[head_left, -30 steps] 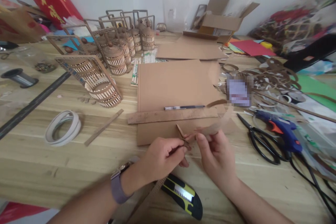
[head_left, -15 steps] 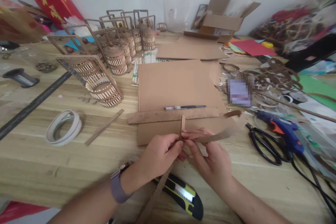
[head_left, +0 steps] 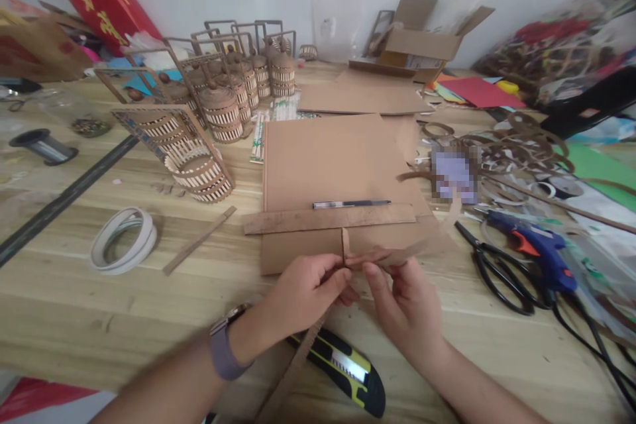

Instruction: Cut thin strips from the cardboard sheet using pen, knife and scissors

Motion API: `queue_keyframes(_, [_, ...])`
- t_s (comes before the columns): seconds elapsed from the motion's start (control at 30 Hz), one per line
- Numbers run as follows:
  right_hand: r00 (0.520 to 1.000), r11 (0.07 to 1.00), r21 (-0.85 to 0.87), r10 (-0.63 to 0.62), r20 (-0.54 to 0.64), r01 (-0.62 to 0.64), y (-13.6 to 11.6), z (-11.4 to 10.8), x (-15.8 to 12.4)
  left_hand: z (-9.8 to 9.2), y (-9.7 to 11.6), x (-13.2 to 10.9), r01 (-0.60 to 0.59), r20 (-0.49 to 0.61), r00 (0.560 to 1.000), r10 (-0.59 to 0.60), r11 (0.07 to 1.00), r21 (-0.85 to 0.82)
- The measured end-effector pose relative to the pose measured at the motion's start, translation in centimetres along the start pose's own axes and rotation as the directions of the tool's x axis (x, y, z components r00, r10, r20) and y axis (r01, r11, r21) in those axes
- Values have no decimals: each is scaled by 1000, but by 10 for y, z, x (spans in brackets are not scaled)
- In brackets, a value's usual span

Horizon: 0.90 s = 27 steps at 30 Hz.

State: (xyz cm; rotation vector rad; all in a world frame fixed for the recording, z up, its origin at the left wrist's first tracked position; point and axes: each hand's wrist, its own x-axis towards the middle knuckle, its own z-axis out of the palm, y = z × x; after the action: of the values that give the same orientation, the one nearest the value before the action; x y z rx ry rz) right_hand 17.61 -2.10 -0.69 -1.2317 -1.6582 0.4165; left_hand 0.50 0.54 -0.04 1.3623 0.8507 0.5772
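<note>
Narrow brown cardboard strips meet between my hands, above the front edge of a cardboard sheet (head_left: 322, 159). My left hand (head_left: 311, 291) pinches the joint, where a short upright strip end (head_left: 346, 242) sticks up. Fingers of my right hand (head_left: 410, 298) are closed on the long cardboard strip (head_left: 392, 256), which runs off to the right and blurs at its far end. Another length of strip (head_left: 298, 361) hangs below my left hand, across a black and yellow utility knife (head_left: 342, 368). Beyond my fingers lie a flat cardboard piece (head_left: 328, 218) and a pen (head_left: 352, 204).
At left stand several small slatted lanterns (head_left: 221, 112), with tape rolls (head_left: 124, 240) and a loose strip (head_left: 199, 240) nearer. Scissors (head_left: 497, 271), a blue glue gun (head_left: 539, 245) and curled strips (head_left: 527, 139) lie at right. An open box (head_left: 422, 43) stands behind.
My right hand has shifted slightly right from my left, and its fingers have drawn back from the joint. The long strip's free end has swung. My left hand keeps its pinch.
</note>
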Motion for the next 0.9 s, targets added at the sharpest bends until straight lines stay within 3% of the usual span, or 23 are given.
queue_keyframes(0.13, [995,985,-151,-80,65,89,0,-1,4,1,-1,1,23,-18,1000,-24,998,-50])
queue_keyframes(0.37, [991,974,-185,-120,66,130,1,-1,2,1,0,1,-18,-54,998,17,1000,-11])
queue_keyframes(0.5, [999,995,-92,37,23,-35,-1,-1,2,2,1,-2,-10,-32,999,11,1000,22])
queue_keyframes(0.63, [966,942,214,253,53,-259,1,0,3,1,0,-3,-3,-22,1000,5,998,70])
queue_keyframes(0.7, [963,927,262,263,61,-269,3,1,3,1,0,-2,2,-15,1000,-2,999,38])
queue_keyframes(0.9, [988,977,146,147,50,-153,2,1,1,0,-1,1,6,-24,1000,-8,996,-89])
